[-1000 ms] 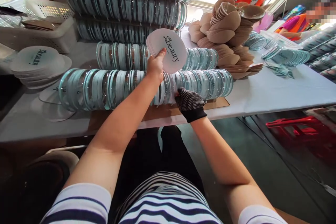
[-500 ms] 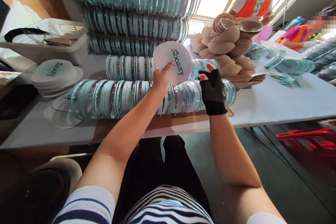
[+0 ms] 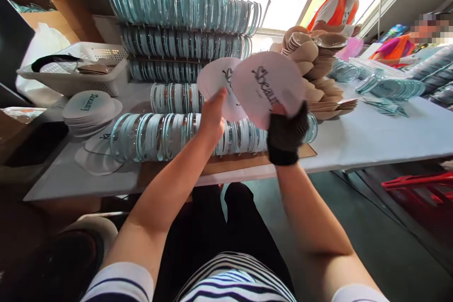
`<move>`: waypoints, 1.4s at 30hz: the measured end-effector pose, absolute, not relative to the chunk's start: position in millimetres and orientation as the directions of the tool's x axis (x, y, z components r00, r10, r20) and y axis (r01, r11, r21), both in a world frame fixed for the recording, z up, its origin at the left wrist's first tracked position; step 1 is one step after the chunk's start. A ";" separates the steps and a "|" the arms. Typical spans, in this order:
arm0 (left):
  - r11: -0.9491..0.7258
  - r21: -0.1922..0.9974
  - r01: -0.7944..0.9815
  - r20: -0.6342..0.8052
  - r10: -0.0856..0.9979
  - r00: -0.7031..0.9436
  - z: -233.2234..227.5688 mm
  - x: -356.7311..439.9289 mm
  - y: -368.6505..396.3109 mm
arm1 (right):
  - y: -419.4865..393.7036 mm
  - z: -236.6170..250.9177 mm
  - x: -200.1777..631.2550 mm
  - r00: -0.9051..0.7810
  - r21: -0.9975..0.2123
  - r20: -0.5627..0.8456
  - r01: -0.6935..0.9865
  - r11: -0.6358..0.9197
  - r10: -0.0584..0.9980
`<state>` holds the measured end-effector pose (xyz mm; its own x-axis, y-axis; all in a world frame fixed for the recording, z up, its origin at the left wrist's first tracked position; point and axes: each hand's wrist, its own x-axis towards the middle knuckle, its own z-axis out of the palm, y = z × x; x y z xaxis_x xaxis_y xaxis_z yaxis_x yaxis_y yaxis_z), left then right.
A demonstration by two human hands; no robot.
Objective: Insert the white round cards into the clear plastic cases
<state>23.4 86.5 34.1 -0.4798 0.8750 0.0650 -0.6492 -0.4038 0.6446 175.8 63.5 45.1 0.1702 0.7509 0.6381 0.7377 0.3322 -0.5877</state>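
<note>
My left hand [image 3: 213, 117] is closed on a white rounded card [image 3: 214, 75] with dark lettering, its thumb lying on the printed face; whether it is one card or several I cannot tell. In my right hand [image 3: 287, 132], which wears a black fingerless glove, is another white printed card [image 3: 265, 82], tilted and partly overlapping the first. Below both hands a long row of clear, pale-blue-rimmed round packs [image 3: 159, 137] stands on edge on the table. A second such row [image 3: 175, 98] lies behind it, partly hidden by the cards.
Left on the table [image 3: 382, 137] is a stack of printed cards [image 3: 88, 108], with loose cards [image 3: 97, 159] before it. Behind stand a white basket [image 3: 106, 75] and tiered packs [image 3: 184, 9]. Beige moulded cups [image 3: 314, 80] pile up at right. A person in an orange vest [image 3: 334, 9] stands beyond.
My right hand was open and empty beside the cards; now it grips one printed card, apart from those in my left hand. The view has shifted slightly.
</note>
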 end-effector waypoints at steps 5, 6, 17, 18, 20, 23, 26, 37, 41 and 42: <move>-0.355 0.628 -0.693 -0.039 0.874 -0.484 30.5 -8.3 102.2 | -25.3 22.9 214.8 -0.240 -0.249 0.516 0.876 0.412 0.822; -0.344 0.628 -0.698 -0.041 0.881 -0.472 27.8 -11.9 104.8 | -36.0 16.2 213.4 -0.313 -0.212 0.453 0.872 0.442 0.835; -0.342 0.603 -0.721 -0.038 0.890 -0.454 23.4 -14.9 100.1 | 17.7 -6.3 138.4 -0.295 -0.209 0.231 0.916 0.344 0.927; -0.341 0.599 -0.724 -0.037 0.892 -0.451 23.6 -15.4 99.8 | 18.4 -8.3 139.7 -0.292 -0.225 0.259 0.909 0.351 0.921; -0.339 0.594 -0.730 -0.027 0.898 -0.439 23.7 -16.2 99.5 | 18.9 -11.0 142.8 -0.274 -0.251 0.295 0.902 0.351 0.915; -0.331 0.584 -0.741 -0.041 0.900 -0.434 24.6 -15.9 98.3 | 26.8 -9.7 140.0 -0.280 -0.261 0.282 0.898 0.354 0.918; -0.322 0.593 -0.739 -0.065 0.895 -0.442 26.7 -15.1 95.9 | 41.8 -4.1 129.7 -0.367 -0.220 0.220 0.884 0.412 0.904; -0.364 0.594 -0.717 -0.035 0.879 -0.475 20.9 -14.3 98.4 | 42.0 -19.0 147.2 -0.707 -0.922 -0.281 0.385 0.020 0.649; -0.394 0.647 -0.653 0.002 0.857 -0.515 16.4 -10.2 102.1 | 56.3 -2.5 160.4 -0.621 -0.914 -0.127 0.376 0.152 0.774; -0.397 0.658 -0.640 0.009 0.854 -0.521 15.9 -8.9 102.4 | 64.5 6.8 163.1 -0.525 -0.834 0.019 0.461 0.303 0.851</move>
